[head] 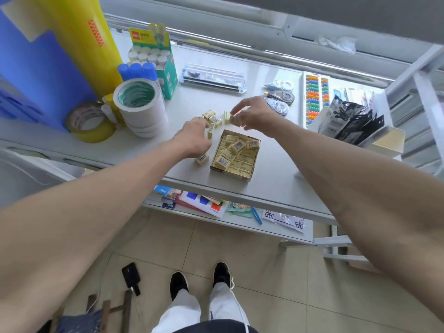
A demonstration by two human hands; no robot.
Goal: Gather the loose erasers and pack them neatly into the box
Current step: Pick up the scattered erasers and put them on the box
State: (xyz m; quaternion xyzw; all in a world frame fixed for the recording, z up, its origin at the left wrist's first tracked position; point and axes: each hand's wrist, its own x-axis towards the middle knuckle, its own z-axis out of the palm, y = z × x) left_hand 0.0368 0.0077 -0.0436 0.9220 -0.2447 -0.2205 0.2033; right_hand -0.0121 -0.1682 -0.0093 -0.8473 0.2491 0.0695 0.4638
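A shallow cardboard box [249, 173] lies on the white shelf, lined with flat pale-yellow erasers; several more erasers [238, 145] lie loosely on top. Several loose erasers [212, 117] are scattered just beyond the box, and one eraser [201, 160] lies to its left. My left hand [192, 137] rests curled over erasers left of the box, fingers closing on one. My right hand [252, 114] hovers above the box's far edge, pinching an eraser [234, 119] between thumb and fingers.
Stacked white tape rolls [141, 106] and a yellow tape roll [90, 123] stand at the left, with a green glue-stick box [165, 68] behind. Correction tapes [280, 97], an abacus [314, 97] and black packets [355, 121] lie right. A lower shelf holds papers.
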